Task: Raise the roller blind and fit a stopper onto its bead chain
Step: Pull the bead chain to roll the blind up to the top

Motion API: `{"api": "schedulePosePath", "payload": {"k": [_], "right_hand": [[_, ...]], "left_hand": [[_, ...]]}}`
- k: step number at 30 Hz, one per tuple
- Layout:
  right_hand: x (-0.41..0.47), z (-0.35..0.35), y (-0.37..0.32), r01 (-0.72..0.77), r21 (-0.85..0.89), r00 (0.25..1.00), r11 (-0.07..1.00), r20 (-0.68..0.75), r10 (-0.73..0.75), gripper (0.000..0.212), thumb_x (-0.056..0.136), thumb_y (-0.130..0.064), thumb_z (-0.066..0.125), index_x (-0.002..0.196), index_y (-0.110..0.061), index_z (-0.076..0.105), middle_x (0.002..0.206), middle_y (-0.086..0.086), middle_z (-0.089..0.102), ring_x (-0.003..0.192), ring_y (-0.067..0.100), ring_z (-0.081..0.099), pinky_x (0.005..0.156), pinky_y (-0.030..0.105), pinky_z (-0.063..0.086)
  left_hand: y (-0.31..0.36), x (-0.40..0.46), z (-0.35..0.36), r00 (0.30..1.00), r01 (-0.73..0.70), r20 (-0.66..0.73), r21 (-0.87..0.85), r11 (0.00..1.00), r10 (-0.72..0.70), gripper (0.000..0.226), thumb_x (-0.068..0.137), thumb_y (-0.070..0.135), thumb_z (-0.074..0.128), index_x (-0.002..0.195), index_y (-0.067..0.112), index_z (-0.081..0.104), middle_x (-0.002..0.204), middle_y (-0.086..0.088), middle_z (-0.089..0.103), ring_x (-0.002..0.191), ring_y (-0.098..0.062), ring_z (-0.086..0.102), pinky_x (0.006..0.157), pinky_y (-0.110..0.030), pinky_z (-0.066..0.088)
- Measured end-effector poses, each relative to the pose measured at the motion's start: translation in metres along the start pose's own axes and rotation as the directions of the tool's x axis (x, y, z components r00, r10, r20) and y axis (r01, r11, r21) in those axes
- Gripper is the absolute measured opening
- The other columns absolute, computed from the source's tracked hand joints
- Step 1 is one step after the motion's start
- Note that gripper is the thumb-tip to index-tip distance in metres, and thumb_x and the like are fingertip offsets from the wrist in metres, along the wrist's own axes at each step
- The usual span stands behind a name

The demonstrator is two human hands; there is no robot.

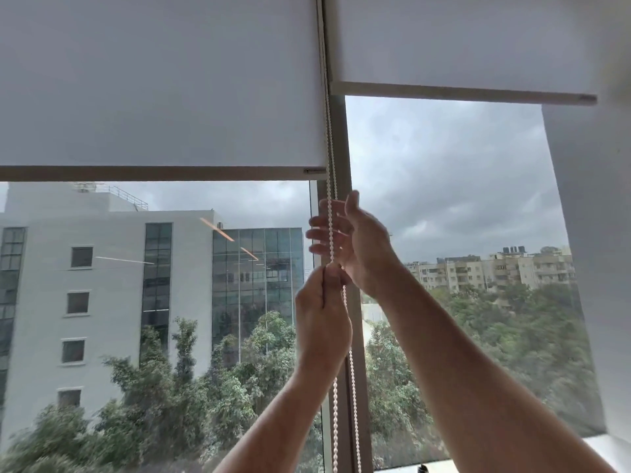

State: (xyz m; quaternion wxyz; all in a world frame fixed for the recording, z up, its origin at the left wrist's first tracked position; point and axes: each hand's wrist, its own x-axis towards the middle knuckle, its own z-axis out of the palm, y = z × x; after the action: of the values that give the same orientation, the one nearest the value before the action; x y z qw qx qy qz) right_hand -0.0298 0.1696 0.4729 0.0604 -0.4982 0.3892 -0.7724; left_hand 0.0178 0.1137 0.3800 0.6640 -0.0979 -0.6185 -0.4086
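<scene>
A white roller blind point(160, 83) covers the upper part of the left window pane, its bottom bar level with mid-height. Its white bead chain point(330, 158) hangs as a loop down the grey window post point(341, 138). My left hand point(322, 312) is closed around the chain, thumb and finger pinching it at the top of the fist. Just above, my right hand point(351, 240) is held with its fingers spread behind the chain, which crosses them. I cannot see a stopper; anything in the left fist is hidden.
A second white blind point(461, 42) on the right pane is raised higher. A white wall or curtain edge point(601, 268) borders the right side. Buildings and trees lie outside the glass. A white sill point(607, 448) shows at the bottom right.
</scene>
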Motion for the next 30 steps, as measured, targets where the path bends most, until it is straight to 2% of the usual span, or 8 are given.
{"api": "schedulePosePath", "payload": {"k": [5, 9, 14, 17, 21, 24, 26, 30], "right_hand": [[0.026, 0.039, -0.037, 0.024, -0.05, 0.995, 0.998, -0.1, -0.029, 0.04, 0.107, -0.035, 0.035, 0.095, -0.012, 0.066, 0.054, -0.006, 0.051, 0.036, 0.005, 0.038, 0.035, 0.017, 0.027], [0.022, 0.043, -0.023, 0.233, -0.282, 0.939, 0.931, -0.185, -0.291, 0.04, 0.088, 0.0, 0.033, 0.063, -0.022, 0.055, 0.053, -0.007, 0.042, 0.044, 0.01, 0.032, 0.042, 0.023, 0.023], [0.012, 0.041, -0.015, 0.343, -0.374, 0.894, 0.862, -0.154, -0.422, 0.041, 0.089, -0.006, 0.037, 0.059, -0.028, 0.055, 0.049, -0.012, 0.039, 0.048, 0.01, 0.032, 0.048, 0.028, 0.025], [0.004, 0.04, -0.008, 0.374, -0.42, 0.876, 0.827, -0.132, -0.463, 0.038, 0.091, -0.009, 0.04, 0.06, -0.026, 0.054, 0.051, -0.011, 0.041, 0.051, 0.01, 0.034, 0.051, 0.031, 0.027], [-0.013, 0.038, 0.015, 0.376, -0.462, 0.878, 0.803, -0.099, -0.468, 0.037, 0.097, -0.018, 0.042, 0.062, -0.026, 0.052, 0.053, -0.016, 0.048, 0.055, 0.006, 0.044, 0.053, 0.036, 0.044], [-0.026, 0.031, 0.041, 0.396, -0.484, 0.87, 0.78, -0.074, -0.488, 0.042, 0.104, -0.017, 0.042, 0.063, -0.022, 0.05, 0.053, -0.017, 0.046, 0.052, 0.003, 0.037, 0.048, 0.026, 0.032], [-0.033, 0.024, 0.055, 0.391, -0.472, 0.88, 0.79, -0.062, -0.472, 0.04, 0.105, -0.018, 0.041, 0.065, -0.017, 0.049, 0.051, -0.014, 0.042, 0.051, 0.006, 0.032, 0.048, 0.025, 0.027], [-0.038, 0.015, 0.059, 0.401, -0.43, 0.887, 0.809, -0.038, -0.46, 0.037, 0.102, -0.019, 0.04, 0.066, -0.017, 0.048, 0.054, -0.006, 0.039, 0.051, 0.013, 0.032, 0.046, 0.029, 0.026]], "left_hand": [[-0.007, -0.023, -0.002, 0.999, 0.03, 0.02, -0.001, 1.0, -0.03, 0.035, 0.102, 0.012, 0.047, 0.072, 0.022, 0.061, 0.053, 0.02, 0.053, 0.047, 0.002, 0.042, 0.045, -0.009, 0.03], [-0.016, -0.025, -0.011, 0.986, 0.124, 0.127, -0.101, 0.987, -0.111, 0.034, 0.102, 0.014, 0.047, 0.072, 0.019, 0.063, 0.047, 0.011, 0.041, 0.044, -0.005, 0.031, 0.041, -0.02, 0.025], [-0.023, -0.004, -0.027, 0.925, 0.22, 0.345, -0.137, 0.966, -0.161, 0.04, 0.095, 0.038, 0.045, 0.073, 0.022, 0.074, 0.05, -0.001, 0.056, 0.042, -0.013, 0.049, 0.042, -0.024, 0.043], [-0.018, 0.028, -0.029, 0.924, 0.312, 0.261, -0.09, 0.946, -0.28, 0.044, 0.098, 0.047, 0.043, 0.079, 0.022, 0.074, 0.069, -0.005, 0.075, 0.062, -0.017, 0.069, 0.062, -0.031, 0.057], [0.016, 0.08, -0.023, 0.912, 0.359, 0.279, -0.184, 0.915, -0.301, 0.039, 0.102, 0.041, 0.043, 0.095, 0.016, 0.071, 0.082, -0.002, 0.074, 0.072, -0.012, 0.071, 0.058, -0.022, 0.056], [0.052, 0.114, -0.011, 0.908, 0.355, 0.327, -0.265, 0.897, -0.263, 0.041, 0.102, 0.039, 0.043, 0.117, 0.004, 0.061, 0.091, -0.012, 0.069, 0.079, -0.021, 0.07, 0.068, -0.033, 0.06], [0.073, 0.129, 0.0, 0.896, 0.365, 0.35, -0.228, 0.903, -0.273, 0.04, 0.104, 0.039, 0.04, 0.115, 0.005, 0.058, 0.08, -0.007, 0.066, 0.067, -0.016, 0.066, 0.055, -0.027, 0.055], [0.087, 0.136, 0.019, 0.918, 0.371, 0.234, -0.229, 0.9, -0.319, 0.041, 0.107, 0.03, 0.038, 0.078, 0.01, 0.061, 0.046, 0.007, 0.037, 0.035, -0.006, 0.031, 0.036, -0.02, 0.024]]}}
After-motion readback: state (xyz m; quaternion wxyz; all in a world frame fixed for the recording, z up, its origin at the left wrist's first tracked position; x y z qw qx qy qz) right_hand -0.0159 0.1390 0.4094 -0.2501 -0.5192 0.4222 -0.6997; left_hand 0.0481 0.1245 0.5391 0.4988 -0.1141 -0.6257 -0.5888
